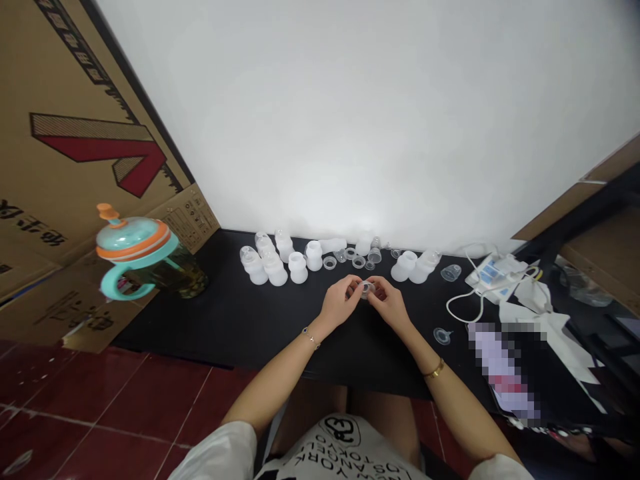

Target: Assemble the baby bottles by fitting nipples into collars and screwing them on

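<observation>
Over the black table, my left hand (343, 298) and my right hand (387, 301) meet with fingertips closed on a small clear bottle ring (368, 288). My fingers partly cover it, so I cannot tell whether a nipple sits in it. Just beyond my hands lie several loose rings (359, 262) and a clear cap (375, 255). White baby bottles without tops (299, 268) stand to the left of these. Further left is a group of bottles with clear tops (275, 268). Right of my hands stand an open-necked bottle (404, 266) and a capped one (424, 267).
At the left stands a large turquoise-lidded jug (150, 257) by cardboard boxes (65, 167). To the right are a clear cap (451, 272), a clear nipple (443, 335), a white device with a cable (495, 275), tissues (550, 327) and a blurred phone-like object (503, 373). A white wall backs the table.
</observation>
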`<action>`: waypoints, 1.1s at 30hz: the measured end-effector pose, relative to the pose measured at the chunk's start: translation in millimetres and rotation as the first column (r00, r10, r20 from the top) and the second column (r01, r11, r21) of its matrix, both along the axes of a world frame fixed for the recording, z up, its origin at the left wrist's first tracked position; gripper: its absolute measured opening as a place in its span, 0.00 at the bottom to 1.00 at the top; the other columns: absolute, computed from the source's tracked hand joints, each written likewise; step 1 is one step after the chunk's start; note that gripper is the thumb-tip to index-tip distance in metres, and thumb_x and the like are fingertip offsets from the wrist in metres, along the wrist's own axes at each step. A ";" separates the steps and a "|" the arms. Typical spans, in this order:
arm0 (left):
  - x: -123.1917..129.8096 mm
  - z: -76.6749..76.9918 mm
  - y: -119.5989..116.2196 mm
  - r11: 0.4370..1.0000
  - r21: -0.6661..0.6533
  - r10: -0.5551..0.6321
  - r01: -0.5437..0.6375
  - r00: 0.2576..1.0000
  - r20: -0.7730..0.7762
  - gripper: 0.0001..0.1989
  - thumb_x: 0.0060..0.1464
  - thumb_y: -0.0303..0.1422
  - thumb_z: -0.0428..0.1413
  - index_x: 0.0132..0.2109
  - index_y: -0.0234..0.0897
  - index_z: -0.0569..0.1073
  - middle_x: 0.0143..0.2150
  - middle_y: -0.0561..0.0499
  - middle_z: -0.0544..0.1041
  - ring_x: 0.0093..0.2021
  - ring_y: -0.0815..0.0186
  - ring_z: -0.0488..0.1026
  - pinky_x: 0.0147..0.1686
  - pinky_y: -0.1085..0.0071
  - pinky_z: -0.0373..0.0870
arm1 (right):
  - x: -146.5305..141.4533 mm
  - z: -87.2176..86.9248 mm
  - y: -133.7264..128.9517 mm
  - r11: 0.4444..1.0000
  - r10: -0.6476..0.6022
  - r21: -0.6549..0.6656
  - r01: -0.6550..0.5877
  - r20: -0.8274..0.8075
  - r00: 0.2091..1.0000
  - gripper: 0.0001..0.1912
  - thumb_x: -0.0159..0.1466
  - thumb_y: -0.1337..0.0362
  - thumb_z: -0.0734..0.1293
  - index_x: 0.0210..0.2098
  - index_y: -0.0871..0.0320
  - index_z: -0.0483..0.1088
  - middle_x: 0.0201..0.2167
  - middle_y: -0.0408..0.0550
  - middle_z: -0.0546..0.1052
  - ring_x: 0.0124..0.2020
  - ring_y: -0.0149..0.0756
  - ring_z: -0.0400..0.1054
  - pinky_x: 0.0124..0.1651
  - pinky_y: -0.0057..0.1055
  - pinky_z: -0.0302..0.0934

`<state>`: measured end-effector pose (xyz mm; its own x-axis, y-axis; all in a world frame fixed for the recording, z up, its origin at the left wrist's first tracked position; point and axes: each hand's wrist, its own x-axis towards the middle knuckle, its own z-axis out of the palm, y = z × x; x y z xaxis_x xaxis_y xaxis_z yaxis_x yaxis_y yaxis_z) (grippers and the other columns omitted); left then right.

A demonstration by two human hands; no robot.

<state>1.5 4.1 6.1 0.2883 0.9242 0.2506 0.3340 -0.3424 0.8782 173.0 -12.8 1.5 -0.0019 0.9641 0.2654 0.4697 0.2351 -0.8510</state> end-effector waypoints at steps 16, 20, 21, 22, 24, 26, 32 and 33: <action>-0.5 -0.6 1.6 1.000 0.009 -0.004 0.004 1.000 0.020 0.13 0.65 0.42 0.51 0.46 0.40 0.76 0.37 0.51 0.79 0.33 0.67 0.74 0.32 0.74 0.69 | 0.3 -1.2 1.7 1.000 -0.006 -0.001 0.006 -0.007 1.000 0.13 0.60 0.55 0.67 0.42 0.54 0.73 0.28 0.44 0.75 0.25 0.35 0.66 0.28 0.30 0.61; -0.6 -0.5 1.7 1.000 0.004 -0.006 0.006 1.000 0.030 0.14 0.65 0.42 0.51 0.47 0.40 0.76 0.37 0.52 0.79 0.33 0.67 0.74 0.32 0.75 0.68 | 1.0 -3.0 2.3 1.000 -0.007 0.003 0.007 -0.003 1.000 0.13 0.61 0.55 0.68 0.42 0.54 0.73 0.28 0.43 0.75 0.25 0.35 0.66 0.28 0.30 0.61; -0.6 -0.3 1.7 1.000 0.004 -0.007 0.007 0.999 0.033 0.14 0.65 0.42 0.51 0.47 0.40 0.76 0.37 0.52 0.79 0.33 0.67 0.74 0.32 0.75 0.68 | 1.0 -3.1 2.3 1.000 -0.009 0.001 0.009 -0.002 1.000 0.13 0.61 0.54 0.68 0.42 0.54 0.73 0.27 0.43 0.75 0.25 0.35 0.66 0.28 0.30 0.61; -0.5 -0.2 1.6 1.000 0.005 -0.010 0.009 0.999 0.037 0.14 0.65 0.42 0.51 0.47 0.40 0.76 0.37 0.52 0.79 0.33 0.68 0.74 0.31 0.75 0.68 | 1.0 -3.2 2.4 1.000 -0.012 -0.001 0.012 -0.004 1.000 0.13 0.61 0.54 0.68 0.41 0.54 0.73 0.27 0.43 0.75 0.25 0.35 0.66 0.29 0.30 0.61; -0.2 0.5 1.4 1.000 0.008 -0.014 0.014 0.999 0.040 0.14 0.64 0.41 0.52 0.47 0.40 0.76 0.38 0.51 0.79 0.33 0.68 0.74 0.31 0.75 0.68 | 1.0 -3.3 2.4 1.000 -0.017 -0.006 0.017 -0.010 1.000 0.13 0.61 0.53 0.68 0.41 0.54 0.73 0.27 0.43 0.75 0.25 0.36 0.66 0.29 0.30 0.61; 0.2 1.3 0.7 1.000 0.015 -0.022 0.021 0.999 0.033 0.13 0.64 0.41 0.53 0.47 0.40 0.77 0.38 0.51 0.79 0.32 0.68 0.73 0.30 0.75 0.68 | 1.6 -4.1 2.7 1.000 -0.022 -0.010 0.022 -0.012 1.000 0.13 0.62 0.53 0.67 0.41 0.54 0.73 0.26 0.43 0.74 0.25 0.36 0.66 0.29 0.30 0.61; 0.7 2.5 -2.5 0.991 0.082 -0.103 0.104 0.994 -0.022 0.13 0.62 0.40 0.55 0.50 0.41 0.78 0.39 0.50 0.78 0.33 0.68 0.72 0.30 0.75 0.69 | 5.3 -7.9 4.0 0.999 -0.041 -0.008 0.041 0.000 0.999 0.12 0.59 0.60 0.65 0.41 0.55 0.75 0.24 0.42 0.74 0.25 0.36 0.66 0.29 0.30 0.61; 0.6 2.0 -2.6 0.989 0.096 -0.108 0.111 0.994 -0.034 0.14 0.62 0.39 0.56 0.50 0.41 0.77 0.39 0.50 0.78 0.33 0.68 0.72 0.30 0.75 0.69 | 5.5 -7.9 4.1 0.999 -0.042 -0.006 0.042 -0.002 0.999 0.12 0.59 0.61 0.65 0.41 0.55 0.75 0.24 0.42 0.73 0.25 0.36 0.66 0.29 0.30 0.60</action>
<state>2.1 1.4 8.1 0.3948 0.8582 0.3282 0.3143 -0.4618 0.8294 178.5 -8.7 -6.5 0.0387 0.9650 0.2592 0.4774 0.2101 -0.8532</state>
